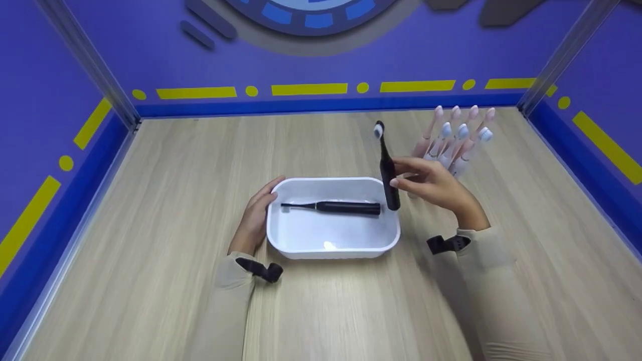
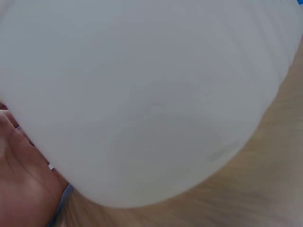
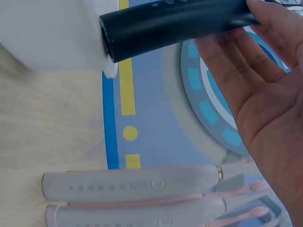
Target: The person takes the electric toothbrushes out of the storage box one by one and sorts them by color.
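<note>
Right grip: black toothbrush (image 1: 387, 170) pinched by right hand (image 1: 431, 185), held near upright, brush head up.
Position: lower end just above right rim of white tray (image 1: 331, 245).
Left grip: left hand (image 1: 256, 215) laid open against tray's left wall.
Tray contents: second black toothbrush (image 1: 336, 206), lying lengthwise.
Surroundings: pale toothbrushes (image 1: 456, 143) on tabletop (image 1: 150, 225), behind right hand.

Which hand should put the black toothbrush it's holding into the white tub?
Probably the right hand: it already pinches the upright black toothbrush right beside the white tub. The left hand rests against the tub's other side, holding it.
</note>
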The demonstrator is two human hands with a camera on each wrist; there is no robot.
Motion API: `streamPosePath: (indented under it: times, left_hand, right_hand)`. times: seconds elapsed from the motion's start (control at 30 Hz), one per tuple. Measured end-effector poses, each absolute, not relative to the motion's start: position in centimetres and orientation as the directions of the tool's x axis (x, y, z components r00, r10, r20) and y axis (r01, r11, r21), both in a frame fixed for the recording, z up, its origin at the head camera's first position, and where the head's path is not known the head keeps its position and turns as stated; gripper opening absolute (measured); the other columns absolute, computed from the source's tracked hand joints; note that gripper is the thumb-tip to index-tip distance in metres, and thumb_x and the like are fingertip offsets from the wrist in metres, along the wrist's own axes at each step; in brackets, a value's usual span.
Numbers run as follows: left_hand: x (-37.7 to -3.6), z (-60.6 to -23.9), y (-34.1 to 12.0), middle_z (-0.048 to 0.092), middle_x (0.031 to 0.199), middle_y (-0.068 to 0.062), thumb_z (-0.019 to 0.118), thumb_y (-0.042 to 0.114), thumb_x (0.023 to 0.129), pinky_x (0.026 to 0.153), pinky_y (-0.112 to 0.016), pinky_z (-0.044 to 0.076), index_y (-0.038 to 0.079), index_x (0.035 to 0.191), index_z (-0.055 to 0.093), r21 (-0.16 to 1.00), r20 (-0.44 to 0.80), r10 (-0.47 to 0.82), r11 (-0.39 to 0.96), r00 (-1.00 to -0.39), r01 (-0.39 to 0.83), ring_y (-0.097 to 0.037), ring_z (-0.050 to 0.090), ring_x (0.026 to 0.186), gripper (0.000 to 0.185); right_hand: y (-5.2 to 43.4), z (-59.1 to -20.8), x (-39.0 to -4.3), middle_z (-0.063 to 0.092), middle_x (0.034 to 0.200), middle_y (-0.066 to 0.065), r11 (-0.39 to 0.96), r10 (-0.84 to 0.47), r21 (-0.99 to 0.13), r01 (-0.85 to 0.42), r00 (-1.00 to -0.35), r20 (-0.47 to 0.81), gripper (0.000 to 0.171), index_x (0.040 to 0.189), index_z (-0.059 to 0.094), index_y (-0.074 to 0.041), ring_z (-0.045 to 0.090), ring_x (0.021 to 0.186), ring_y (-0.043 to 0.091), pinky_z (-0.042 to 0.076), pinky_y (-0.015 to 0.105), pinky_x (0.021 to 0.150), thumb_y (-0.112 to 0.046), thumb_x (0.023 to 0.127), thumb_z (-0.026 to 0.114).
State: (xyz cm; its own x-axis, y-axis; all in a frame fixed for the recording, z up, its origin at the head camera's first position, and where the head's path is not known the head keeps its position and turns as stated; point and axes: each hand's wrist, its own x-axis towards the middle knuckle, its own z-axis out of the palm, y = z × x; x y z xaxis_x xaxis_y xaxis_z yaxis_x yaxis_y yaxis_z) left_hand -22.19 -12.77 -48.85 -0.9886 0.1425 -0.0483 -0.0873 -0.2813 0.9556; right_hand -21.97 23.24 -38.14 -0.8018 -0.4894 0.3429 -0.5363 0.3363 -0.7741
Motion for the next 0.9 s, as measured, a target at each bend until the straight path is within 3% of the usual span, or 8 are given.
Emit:
streamPosePath:
  times: [0.1,0.33,0.53,0.9]
  left_hand:
    - [-22.2,-48.8,-12.8,0.037,0.153,-0.011,0.033,0.008,0.099,0.12,-0.036,0.023,0.003,0.145,0.04,0.956,-0.05,0.141,-0.28,-0.989,-0.088,-0.022,0.031,0.144,0.047]
    - [-22.2,-48.9,-12.8,0.038,0.152,-0.011,0.033,0.008,0.098,0.12,-0.035,0.023,0.003,0.144,0.04,0.956,-0.047,0.139,-0.281,-0.989,-0.085,-0.022,0.031,0.143,0.047]
    - [-22.2,-48.8,-12.7,0.037,0.153,-0.009,0.032,0.008,0.099,0.12,-0.034,0.023,0.004,0.144,0.041,0.954,-0.059,0.142,-0.283,-0.988,-0.098,-0.021,0.03,0.144,0.047]
    - [-22.3,-48.9,-12.8,0.037,0.153,-0.01,0.032,0.008,0.099,0.12,-0.035,0.023,0.004,0.144,0.041,0.955,-0.061,0.144,-0.28,-0.988,-0.1,-0.022,0.031,0.143,0.047]
  right_hand:
    - [23.8,-38.4,-21.8,0.068,0.111,0.021,0.302,-0.467,-0.77,-0.562,-0.792,0.394,0.039,0.122,0.06,0.01,0.066,0.094,0.002,0.055,0.016,0.08,0.01,0.083,0.065]
    - [25.5,-38.7,-21.4,0.068,0.108,-0.011,0.287,-0.419,-0.777,-0.561,-0.803,0.425,0.041,0.121,0.06,0.009,0.066,0.097,0.002,0.055,0.016,0.081,0.014,0.081,0.065]
    - [27.0,-39.0,-21.2,0.069,0.107,-0.013,0.194,-0.374,-0.807,-0.558,-0.803,0.465,0.041,0.119,0.059,0.013,0.067,0.096,0.002,0.054,0.015,0.083,0.021,0.079,0.061]
    - [30.1,-39.0,-20.6,0.071,0.103,-0.009,0.14,-0.297,-0.844,-0.518,-0.835,0.463,0.041,0.122,0.061,0.006,0.066,0.095,0.003,0.053,0.013,0.084,0.018,0.083,0.058]
